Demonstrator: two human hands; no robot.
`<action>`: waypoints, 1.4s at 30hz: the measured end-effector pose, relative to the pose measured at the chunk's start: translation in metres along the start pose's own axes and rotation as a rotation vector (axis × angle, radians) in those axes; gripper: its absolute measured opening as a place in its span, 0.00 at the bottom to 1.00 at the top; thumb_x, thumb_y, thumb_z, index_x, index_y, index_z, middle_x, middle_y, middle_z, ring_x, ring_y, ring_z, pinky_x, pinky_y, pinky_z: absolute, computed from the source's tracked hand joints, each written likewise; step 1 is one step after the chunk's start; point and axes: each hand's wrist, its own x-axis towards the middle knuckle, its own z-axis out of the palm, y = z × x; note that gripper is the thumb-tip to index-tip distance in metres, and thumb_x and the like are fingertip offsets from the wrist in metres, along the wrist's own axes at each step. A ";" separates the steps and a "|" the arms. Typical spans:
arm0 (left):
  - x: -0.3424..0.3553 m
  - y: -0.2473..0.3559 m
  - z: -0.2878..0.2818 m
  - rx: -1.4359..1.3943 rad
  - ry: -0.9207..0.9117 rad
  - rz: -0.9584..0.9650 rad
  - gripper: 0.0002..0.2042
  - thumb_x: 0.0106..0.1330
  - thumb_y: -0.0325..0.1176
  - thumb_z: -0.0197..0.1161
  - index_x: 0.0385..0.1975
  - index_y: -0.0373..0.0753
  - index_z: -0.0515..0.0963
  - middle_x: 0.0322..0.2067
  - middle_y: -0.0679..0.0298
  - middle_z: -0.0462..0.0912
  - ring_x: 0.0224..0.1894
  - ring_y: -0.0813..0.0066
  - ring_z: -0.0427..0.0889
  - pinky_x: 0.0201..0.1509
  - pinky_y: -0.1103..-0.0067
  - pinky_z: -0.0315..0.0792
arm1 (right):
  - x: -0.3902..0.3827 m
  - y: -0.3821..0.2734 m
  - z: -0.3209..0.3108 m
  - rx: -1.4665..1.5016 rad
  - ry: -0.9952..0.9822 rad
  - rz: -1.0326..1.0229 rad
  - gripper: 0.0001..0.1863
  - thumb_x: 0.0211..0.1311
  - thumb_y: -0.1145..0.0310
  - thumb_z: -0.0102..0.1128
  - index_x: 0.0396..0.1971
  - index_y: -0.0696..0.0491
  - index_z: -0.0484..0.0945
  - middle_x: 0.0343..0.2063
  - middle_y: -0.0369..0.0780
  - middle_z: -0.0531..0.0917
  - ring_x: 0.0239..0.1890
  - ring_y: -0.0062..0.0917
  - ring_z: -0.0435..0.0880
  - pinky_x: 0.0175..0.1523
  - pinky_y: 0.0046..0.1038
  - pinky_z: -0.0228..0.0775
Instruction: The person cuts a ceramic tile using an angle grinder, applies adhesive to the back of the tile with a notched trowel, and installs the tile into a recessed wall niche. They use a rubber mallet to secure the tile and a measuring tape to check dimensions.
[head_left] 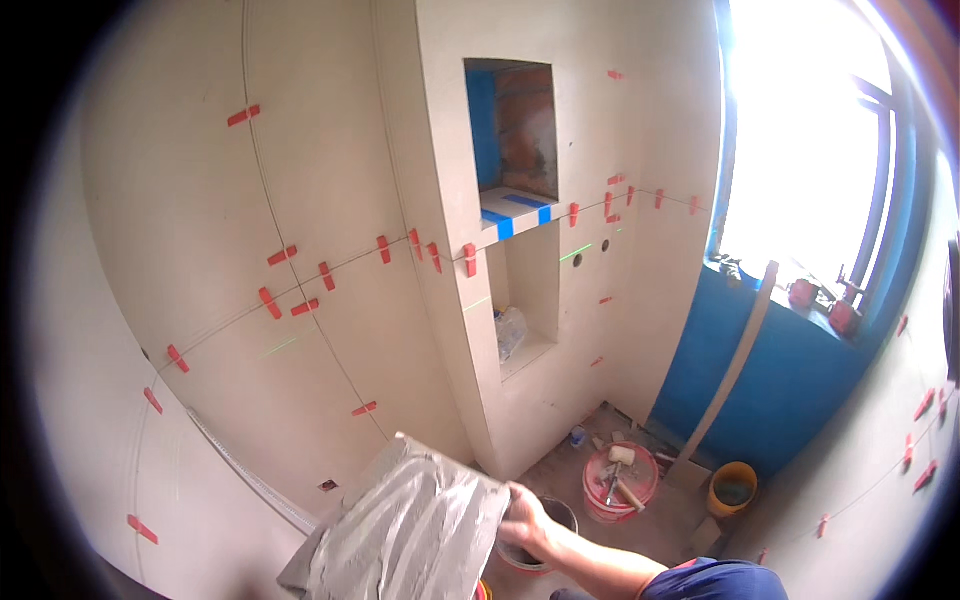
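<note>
My right hand (527, 525) grips the right edge of a square tile (400, 525) coated in ridged grey mortar, held tilted low at the centre. My left hand is not in view. Just behind my right hand is a bucket (555, 512), partly hidden. A pink-rimmed bucket (605, 470) with tools across it, including a roller (621, 455), stands farther back beside a yellow bucket (733, 489).
Tiled walls (180, 180) carry several red clips (383, 250). A recessed niche (522, 280) has blue tape on its shelf (517, 213). Red tools (802, 293) rest on the window sill, and a long board (730, 370) leans against the blue wall below.
</note>
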 end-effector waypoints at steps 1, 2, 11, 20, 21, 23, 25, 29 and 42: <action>0.006 0.002 0.023 0.013 -0.026 -0.012 0.41 0.64 0.67 0.50 0.67 0.40 0.63 0.61 0.55 0.72 0.61 0.61 0.71 0.66 0.65 0.63 | -0.010 -0.009 0.028 0.026 0.133 -0.054 0.34 0.75 0.49 0.31 0.62 0.63 0.68 0.66 0.50 0.70 0.69 0.44 0.64 0.75 0.49 0.46; 0.010 0.007 0.048 0.035 -0.061 -0.017 0.40 0.64 0.67 0.50 0.67 0.40 0.64 0.61 0.55 0.72 0.61 0.61 0.71 0.66 0.65 0.63 | -0.025 -0.019 0.048 -0.003 0.065 -0.094 0.39 0.76 0.42 0.26 0.66 0.62 0.63 0.69 0.49 0.65 0.70 0.46 0.61 0.76 0.50 0.45; 0.059 -0.042 0.199 0.140 -0.258 -0.069 0.36 0.67 0.62 0.50 0.66 0.40 0.64 0.59 0.57 0.73 0.60 0.62 0.72 0.65 0.65 0.64 | -0.133 -0.099 0.098 -0.545 -0.300 -0.523 0.29 0.78 0.50 0.38 0.66 0.58 0.62 0.64 0.46 0.70 0.66 0.39 0.69 0.71 0.46 0.58; 0.142 -0.122 0.345 0.187 -0.349 0.010 0.32 0.69 0.58 0.49 0.65 0.40 0.65 0.58 0.58 0.74 0.59 0.62 0.73 0.65 0.66 0.65 | -0.079 -0.266 0.176 -0.565 -0.364 -0.860 0.13 0.75 0.65 0.50 0.46 0.60 0.77 0.44 0.41 0.83 0.46 0.24 0.81 0.53 0.27 0.71; 0.152 -0.128 0.362 0.192 -0.371 0.026 0.32 0.70 0.57 0.49 0.65 0.40 0.65 0.58 0.58 0.74 0.59 0.62 0.73 0.65 0.66 0.65 | -0.072 -0.284 0.176 -0.507 -0.359 -0.818 0.15 0.75 0.64 0.50 0.49 0.60 0.76 0.46 0.42 0.82 0.49 0.27 0.81 0.56 0.30 0.71; 0.175 -0.142 0.396 0.211 -0.415 0.049 0.31 0.70 0.56 0.49 0.65 0.41 0.65 0.57 0.59 0.74 0.59 0.62 0.73 0.65 0.66 0.66 | -0.061 -0.307 0.191 -0.391 -0.335 -0.723 0.20 0.75 0.62 0.50 0.55 0.61 0.73 0.51 0.45 0.81 0.53 0.32 0.81 0.62 0.36 0.70; 0.199 -0.157 0.433 0.223 -0.472 0.069 0.30 0.71 0.55 0.49 0.65 0.41 0.65 0.57 0.59 0.74 0.59 0.63 0.73 0.64 0.66 0.66 | -0.066 -0.326 0.218 -0.266 -0.388 -0.624 0.18 0.75 0.64 0.50 0.52 0.62 0.75 0.49 0.44 0.82 0.53 0.31 0.81 0.62 0.34 0.68; 0.238 -0.164 0.495 0.256 -0.577 0.158 0.28 0.72 0.53 0.49 0.64 0.41 0.65 0.56 0.60 0.74 0.58 0.63 0.74 0.64 0.66 0.66 | -0.042 -0.343 0.246 -0.196 -0.405 -0.558 0.19 0.76 0.60 0.47 0.54 0.60 0.72 0.49 0.44 0.82 0.52 0.32 0.81 0.61 0.36 0.69; 0.305 -0.182 0.698 0.299 -0.882 0.420 0.22 0.76 0.47 0.48 0.63 0.41 0.66 0.54 0.62 0.75 0.57 0.64 0.75 0.63 0.67 0.68 | -0.013 -0.403 0.329 -0.071 -0.377 -0.559 0.22 0.79 0.60 0.41 0.59 0.64 0.64 0.58 0.50 0.74 0.64 0.40 0.72 0.74 0.44 0.60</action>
